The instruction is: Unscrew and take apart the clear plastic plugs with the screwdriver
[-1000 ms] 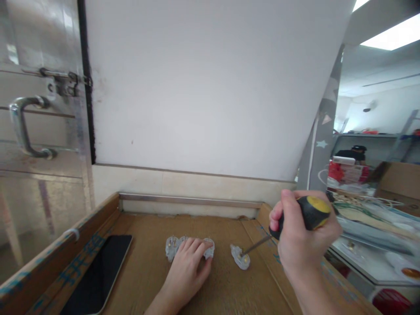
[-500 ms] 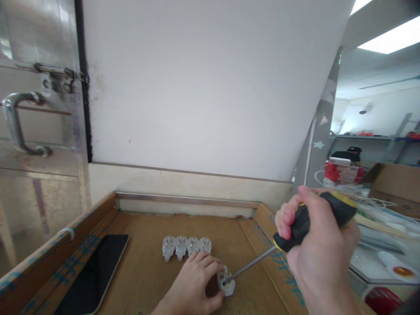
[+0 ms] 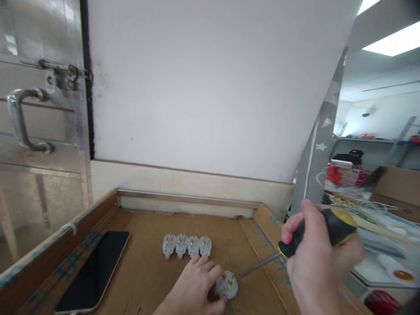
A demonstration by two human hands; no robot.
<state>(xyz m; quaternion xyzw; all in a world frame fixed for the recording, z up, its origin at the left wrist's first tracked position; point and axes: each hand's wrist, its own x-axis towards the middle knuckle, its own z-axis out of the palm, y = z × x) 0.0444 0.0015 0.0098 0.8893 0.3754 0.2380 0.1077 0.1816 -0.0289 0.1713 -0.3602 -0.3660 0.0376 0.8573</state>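
My left hand [image 3: 193, 288] pinches a clear plastic plug [image 3: 226, 285] against the cardboard floor of a shallow box [image 3: 144, 267]. In my right hand [image 3: 320, 262] is a screwdriver with a black and yellow handle [image 3: 323, 227]; its fingers wrap the handle. The metal shaft [image 3: 257, 265] slopes down to the left, and its tip reaches the plug. A row of several more clear plugs [image 3: 187, 246] lies side by side just beyond my left hand.
A black phone [image 3: 95, 273] lies face up at the box's left side. A metal door with a handle [image 3: 22, 120] and latch stands at the left. Cluttered tables and a person in a dark cap [image 3: 352, 156] are at the far right.
My left hand left the row of plugs and came nearer, taking hold of the single plug. The screwdriver followed the plug down and toward me, tip still at it.
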